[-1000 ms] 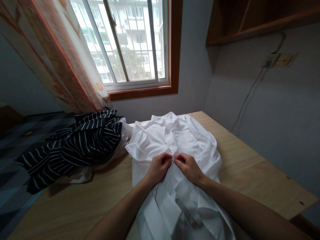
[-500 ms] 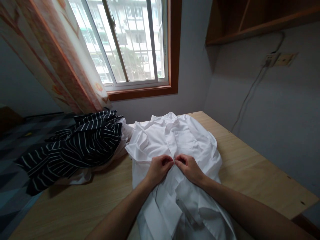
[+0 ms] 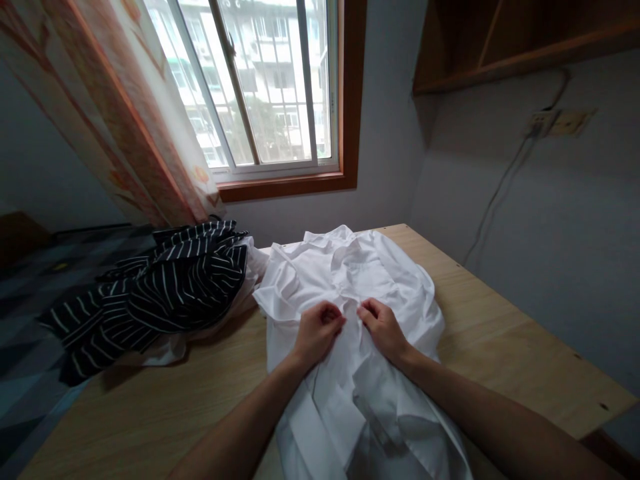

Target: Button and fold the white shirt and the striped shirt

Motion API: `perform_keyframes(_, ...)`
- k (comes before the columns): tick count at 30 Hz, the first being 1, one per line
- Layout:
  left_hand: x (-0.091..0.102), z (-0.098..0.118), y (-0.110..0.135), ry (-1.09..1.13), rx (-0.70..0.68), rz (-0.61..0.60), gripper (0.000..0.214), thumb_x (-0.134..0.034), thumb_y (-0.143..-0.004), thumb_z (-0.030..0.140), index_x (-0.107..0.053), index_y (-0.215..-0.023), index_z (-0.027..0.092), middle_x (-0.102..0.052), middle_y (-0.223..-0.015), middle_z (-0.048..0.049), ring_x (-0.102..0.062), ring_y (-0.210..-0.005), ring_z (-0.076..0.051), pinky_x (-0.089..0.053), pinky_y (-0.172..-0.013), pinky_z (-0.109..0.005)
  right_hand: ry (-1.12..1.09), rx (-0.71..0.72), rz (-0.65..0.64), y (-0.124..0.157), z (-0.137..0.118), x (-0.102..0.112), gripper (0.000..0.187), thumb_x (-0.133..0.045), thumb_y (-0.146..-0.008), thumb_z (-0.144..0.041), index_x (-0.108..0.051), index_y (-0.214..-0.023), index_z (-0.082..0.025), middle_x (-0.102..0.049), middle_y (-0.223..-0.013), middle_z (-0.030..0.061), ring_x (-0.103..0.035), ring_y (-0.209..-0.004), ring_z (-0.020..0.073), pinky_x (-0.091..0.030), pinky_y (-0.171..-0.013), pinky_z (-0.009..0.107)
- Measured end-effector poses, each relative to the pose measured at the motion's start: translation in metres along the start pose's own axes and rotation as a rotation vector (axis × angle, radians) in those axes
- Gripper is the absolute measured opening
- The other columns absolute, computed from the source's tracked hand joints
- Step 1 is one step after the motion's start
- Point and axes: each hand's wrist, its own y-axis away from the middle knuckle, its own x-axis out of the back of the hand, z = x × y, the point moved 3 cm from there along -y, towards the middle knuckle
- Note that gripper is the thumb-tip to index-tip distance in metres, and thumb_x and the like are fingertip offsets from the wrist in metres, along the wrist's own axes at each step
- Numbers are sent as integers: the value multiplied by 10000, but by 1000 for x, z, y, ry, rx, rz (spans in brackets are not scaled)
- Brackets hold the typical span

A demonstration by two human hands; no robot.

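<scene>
A white button-up shirt [image 3: 320, 280] lies front up on a wooden table [image 3: 500, 347], collar toward the window. My left hand [image 3: 316, 333] pinches the left edge of the shirt's front placket, fingers closed on the cloth. My right hand [image 3: 383, 327] pinches the right edge just beside it, near the chest pocket. A small gap of white cloth shows between the two hands. The shirt's lower part is rumpled between my forearms.
A black garment with white stripes [image 3: 165, 287] is heaped on the table's left end, over some pale cloth. Behind are a window [image 3: 270, 87] with a patterned curtain [image 3: 115, 113], a wall socket with a cable [image 3: 543, 123], and a wooden shelf [image 3: 520, 40] at the upper right.
Both hands have shifted slightly up the shirt front and drawn a little apart, still pinching the placket edges. The cloth between them has bunched a bit.
</scene>
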Motion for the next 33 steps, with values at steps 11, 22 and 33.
perform_keyframes(11, 51, 7, -16, -93, -162, 629, 103, -567, -714, 268, -540, -773, 189, -544, -687, 17, -537, -644, -136, -453, -622, -242, -251, -1, 513, -35, 7, 63, 221, -547, -753, -424, -490, -730, -212, -465, -610, -62, -439, -556, 110, -378, -562, 235)
perform_keyframes(22, -2, 83, 44, -1003, -452, -156, 413, -633, -788, 598, -594, -810, 187, -637, -846, -66, -580, -849, -255, -446, -787, -391, 395, 341, -220, 10, -42, 59, 462, -637, -813, -434, -537, -1202, -206, -626, -1182, 112, -618, -1000, 240, -479, -881, 396)
perform_keyframes(33, 10, 32, 87, -1289, -490, -607, 269, -454, -968, 356, -569, -806, 175, -632, -593, -22, -614, -513, -196, -377, -502, -262, 928, 391, -364, 37, -26, 102, 323, -579, -879, -415, -616, -1131, -216, -722, -998, 80, -679, -864, 236, -460, -735, 302)
